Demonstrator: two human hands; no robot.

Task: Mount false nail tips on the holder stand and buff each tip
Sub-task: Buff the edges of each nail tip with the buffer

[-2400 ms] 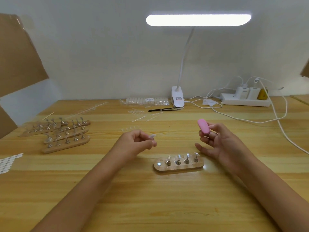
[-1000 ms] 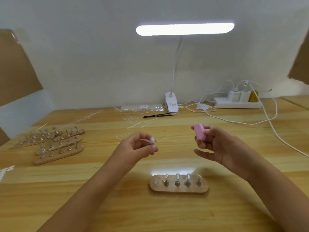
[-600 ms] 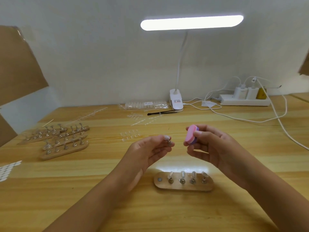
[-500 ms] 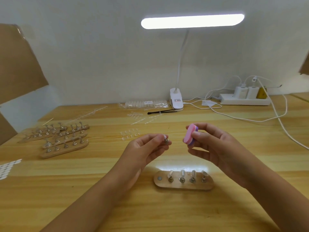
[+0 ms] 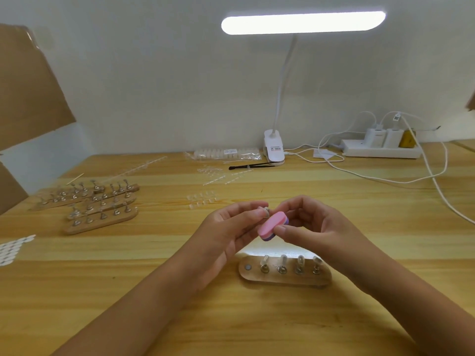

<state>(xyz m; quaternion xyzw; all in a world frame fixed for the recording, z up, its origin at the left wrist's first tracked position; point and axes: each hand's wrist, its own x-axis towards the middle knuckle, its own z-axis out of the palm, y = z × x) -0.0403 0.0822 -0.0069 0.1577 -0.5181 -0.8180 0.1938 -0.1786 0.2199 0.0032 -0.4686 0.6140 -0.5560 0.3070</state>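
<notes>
My left hand (image 5: 226, 233) pinches a small metal peg carrying a clear nail tip (image 5: 265, 211) between thumb and fingers. My right hand (image 5: 316, 227) grips a pink and purple buffer block (image 5: 272, 226), whose pink face lies against the tip. Both hands hover above the table. Below them lies a wooden holder stand (image 5: 284, 276) with several pegs holding clear tips, and its leftmost spot shows only a bare round magnet (image 5: 247, 267).
Three more wooden stands (image 5: 100, 209) with pegs lie at the left. Loose clear tips (image 5: 201, 199), a bag of tips (image 5: 226, 153), a black brush (image 5: 250, 165), a clip lamp (image 5: 273, 150), a power strip (image 5: 380, 150) with cables, and white stickers (image 5: 12, 247) are around.
My two hands have come together. The buffer block now lies against the tip held in my left hand, where half a second ago a gap lay between them.
</notes>
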